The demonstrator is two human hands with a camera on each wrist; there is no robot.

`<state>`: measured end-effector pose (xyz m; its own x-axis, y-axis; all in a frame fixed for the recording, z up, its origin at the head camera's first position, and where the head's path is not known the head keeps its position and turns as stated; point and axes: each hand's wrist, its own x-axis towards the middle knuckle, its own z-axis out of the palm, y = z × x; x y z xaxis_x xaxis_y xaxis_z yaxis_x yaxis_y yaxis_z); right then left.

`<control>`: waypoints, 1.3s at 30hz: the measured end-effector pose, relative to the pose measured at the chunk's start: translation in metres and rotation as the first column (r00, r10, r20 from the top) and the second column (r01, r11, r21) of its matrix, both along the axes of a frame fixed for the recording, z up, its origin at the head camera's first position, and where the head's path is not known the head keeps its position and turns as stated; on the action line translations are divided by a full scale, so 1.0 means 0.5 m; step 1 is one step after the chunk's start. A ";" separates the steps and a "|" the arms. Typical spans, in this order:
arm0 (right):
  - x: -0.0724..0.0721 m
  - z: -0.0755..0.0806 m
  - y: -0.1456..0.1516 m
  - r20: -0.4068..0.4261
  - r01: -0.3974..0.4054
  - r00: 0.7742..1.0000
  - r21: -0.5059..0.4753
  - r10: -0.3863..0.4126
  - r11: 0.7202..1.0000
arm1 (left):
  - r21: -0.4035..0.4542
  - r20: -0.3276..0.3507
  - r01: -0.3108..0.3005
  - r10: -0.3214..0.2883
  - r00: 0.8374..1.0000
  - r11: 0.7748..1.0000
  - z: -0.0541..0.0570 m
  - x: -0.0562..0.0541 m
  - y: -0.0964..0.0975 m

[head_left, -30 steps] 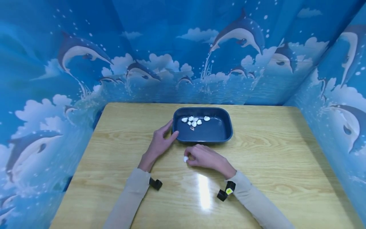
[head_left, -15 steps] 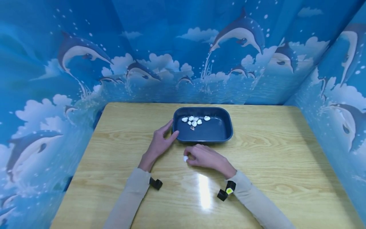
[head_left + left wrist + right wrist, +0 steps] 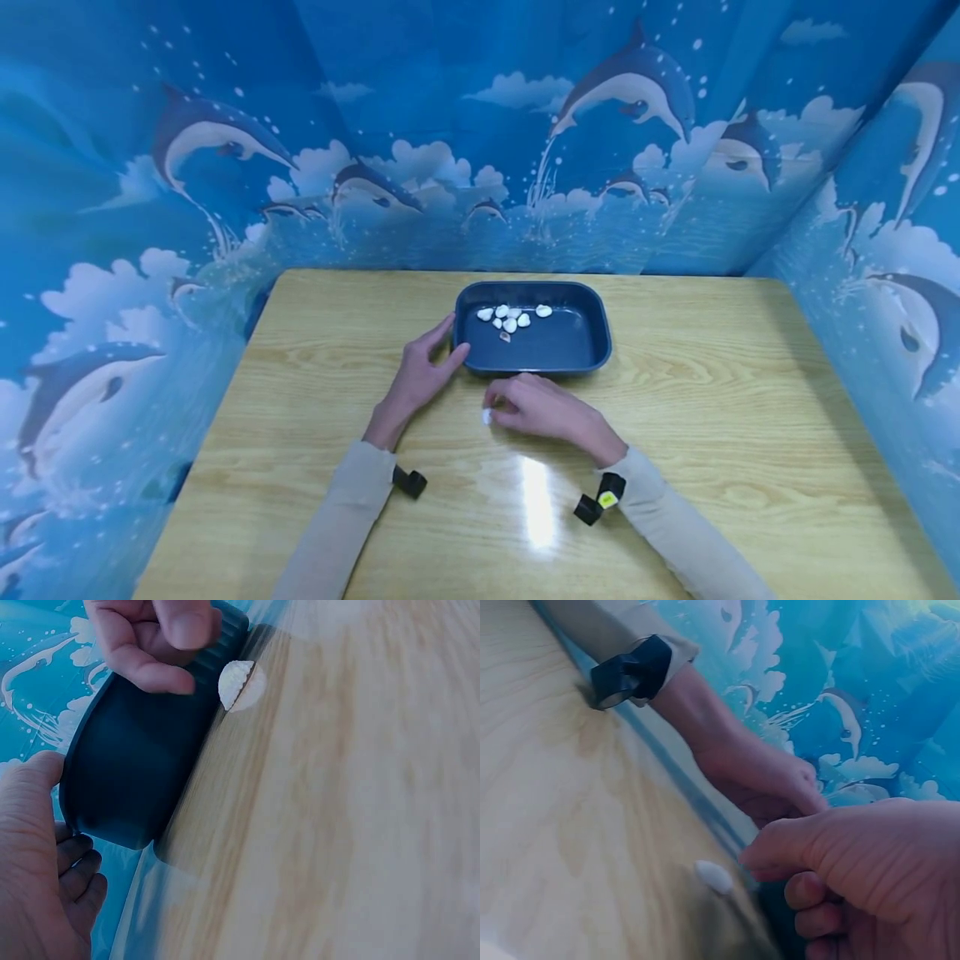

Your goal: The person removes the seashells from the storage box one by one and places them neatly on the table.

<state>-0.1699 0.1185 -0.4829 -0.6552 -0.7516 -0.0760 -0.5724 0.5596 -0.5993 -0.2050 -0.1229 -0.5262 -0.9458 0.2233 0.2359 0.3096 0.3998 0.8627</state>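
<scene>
A white ridged seashell (image 3: 487,416) lies on the wooden table before the near side of a dark blue tray (image 3: 540,371). My right hand (image 3: 546,407) is just above and beside it, fingers bent and loose; in the left wrist view a gap shows between its fingertips and the shell (image 3: 235,684). The right wrist view has the shell (image 3: 714,877) on the wood, apart from the thumb. At the tray's left end my left hand (image 3: 420,372) rests with thumb and forefinger spread against the outside of the near corner.
Several white shells (image 3: 510,325) sit in the tray's left half, one white shell (image 3: 543,311) a little apart, and a small brownish shell (image 3: 505,337) in front. Dolphin-print curtain (image 3: 480,167) encloses the table (image 3: 705,417) at back and sides.
My right hand has drawn back slightly to the right, and its fingertips have let go of the white shell, which stays in nearly the same spot. Left hand and tray keep their place.
</scene>
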 end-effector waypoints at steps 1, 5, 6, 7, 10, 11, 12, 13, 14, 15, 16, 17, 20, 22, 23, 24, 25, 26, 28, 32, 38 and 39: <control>0.000 0.004 0.002 0.000 0.007 1.000 -0.007 -0.007 1.000 | 0.001 0.000 0.001 -0.001 1.000 1.000 0.000 0.000 0.000; 0.000 0.023 0.009 0.006 0.020 1.000 -0.022 -0.020 1.000 | 0.001 -0.001 0.001 -0.001 1.000 1.000 -0.001 0.000 0.001; 0.001 0.029 0.010 0.015 0.019 1.000 -0.025 -0.019 1.000 | 0.000 0.001 0.001 -0.001 1.000 1.000 -0.001 0.000 0.002; 0.001 0.035 0.012 0.026 0.018 1.000 -0.032 -0.017 0.999 | 0.000 0.000 0.001 -0.001 1.000 1.000 -0.001 0.000 0.002; 0.002 0.055 0.020 0.049 0.011 0.999 -0.069 -0.008 0.998 | -0.003 0.000 0.000 0.000 1.000 1.000 -0.004 0.000 0.001; 0.001 0.061 0.023 0.049 0.014 0.999 -0.088 -0.009 0.996 | -0.004 -0.001 0.000 0.000 1.000 1.000 -0.005 -0.001 0.001; 0.000 0.067 0.027 0.048 0.019 0.999 -0.110 -0.014 0.994 | -0.005 -0.004 0.001 -0.001 1.000 1.000 -0.005 -0.001 0.001; -0.003 0.073 0.033 0.041 0.027 0.999 -0.135 -0.022 0.991 | -0.004 -0.005 0.001 -0.001 1.000 1.000 -0.006 -0.001 0.001; -0.006 0.077 0.038 0.030 0.042 0.999 -0.157 -0.037 0.987 | -0.003 -0.006 0.002 -0.002 1.000 1.000 -0.006 -0.001 0.001; -0.010 0.080 0.045 0.023 0.061 0.998 -0.180 -0.058 0.982 | -0.002 -0.006 0.001 -0.001 1.000 1.000 -0.006 -0.001 0.001; -0.014 0.083 0.052 0.015 0.083 0.997 -0.206 -0.082 0.975 | 0.000 -0.006 0.003 -0.003 1.000 1.000 -0.005 -0.001 0.001; -0.019 0.085 0.059 0.007 0.105 0.994 -0.231 -0.106 0.967 | 0.002 -0.007 0.003 -0.003 1.000 1.000 -0.005 -0.001 0.001; -0.037 0.083 0.081 -0.007 0.177 0.982 -0.277 -0.186 0.944 | 0.007 -0.003 0.003 -0.003 1.000 1.000 -0.004 0.000 0.001; -0.048 0.079 0.094 -0.014 0.219 0.972 -0.293 -0.233 0.931 | 0.010 -0.004 0.004 -0.004 1.000 1.000 -0.004 0.001 0.001; -0.054 0.076 0.100 -0.018 0.240 0.966 -0.293 -0.256 0.926 | 0.009 -0.005 0.004 -0.003 1.000 1.000 -0.004 0.001 0.001; -0.059 0.072 0.105 -0.022 0.260 0.960 -0.286 -0.277 0.922 | 0.008 -0.005 0.003 -0.003 1.000 1.000 -0.004 0.001 0.001; -0.064 0.068 0.109 -0.026 0.278 0.954 -0.280 -0.297 0.919 | 0.008 -0.007 0.004 -0.004 1.000 1.000 -0.004 0.001 0.001; -0.069 0.064 0.112 -0.029 0.295 0.949 -0.274 -0.315 0.915 | 0.008 -0.009 0.005 -0.005 1.000 1.000 -0.004 0.001 0.001; -0.076 0.056 0.117 -0.029 0.325 0.939 -0.262 -0.344 0.909 | 0.008 -0.010 0.005 -0.005 1.000 1.000 -0.004 0.000 0.002; -0.088 0.040 0.118 -0.019 0.366 0.925 -0.229 -0.380 0.902 | 0.007 -0.004 0.004 -0.004 1.000 1.000 -0.002 0.000 0.001; -0.105 0.027 0.112 -0.050 0.449 0.887 -0.130 -0.459 0.884 | 0.006 -0.002 0.005 -0.005 1.000 1.000 0.000 0.000 0.000; -0.109 0.025 0.112 -0.056 0.466 0.879 -0.110 -0.473 0.878 | 0.004 -0.004 0.005 -0.005 1.000 1.000 -0.001 0.000 -0.001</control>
